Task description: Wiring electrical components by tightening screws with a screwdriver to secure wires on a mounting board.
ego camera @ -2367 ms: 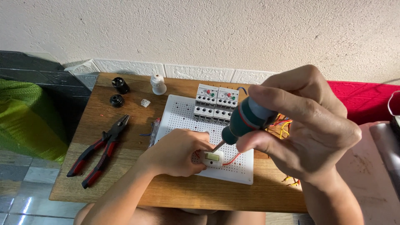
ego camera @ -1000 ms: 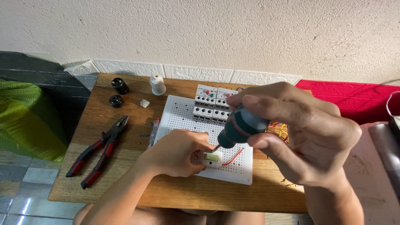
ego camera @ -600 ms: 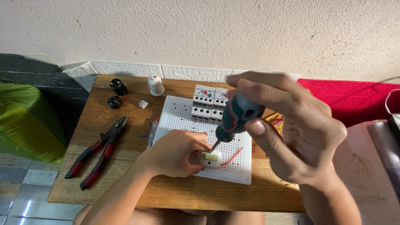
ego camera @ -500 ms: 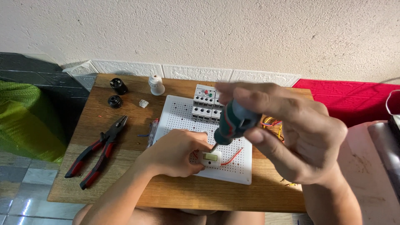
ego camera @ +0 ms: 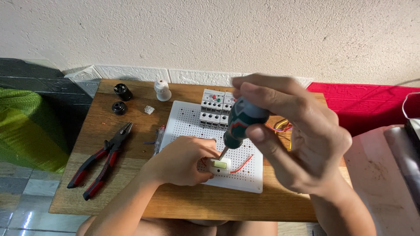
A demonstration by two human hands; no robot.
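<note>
Fingers of the right hand [ego camera: 302,140] wrap the fat, dark green handle of a screwdriver [ego camera: 239,121], its thin shaft slanting down to a small cream-coloured switch [ego camera: 220,165] near the front of the white pegboard [ego camera: 249,179]. The left hand [ego camera: 183,161] is curled around that switch, pinching it against the board — fingertips sit right beside the tip. That closeness looks like the main risk: if the tip rides out of the screw head under pressure, it would likely skid into the holding fingers or gouge the soft plastic housing. A tilted shaft makes such a slip more probable, and too much turning force could crack the small casing or chew the screw. The red wire [ego camera: 242,164] curving out of the switch might also twist or pull loose if the body rotates.

The board is flat, matte and evenly perforated, lying on a worn wooden table [ego camera: 131,205]. To the left rest pliers [ego camera: 101,161] with red-and-black rubbery grips and dull steel jaws. Farther back stand blocky grey-white breaker modules [ego camera: 213,107], a tangle of coloured wires [ego camera: 282,127], two round black sockets [ego camera: 121,98] and a glossy white lamp holder [ego camera: 162,90], under a rough stippled wall [ego camera: 210,35].
</note>
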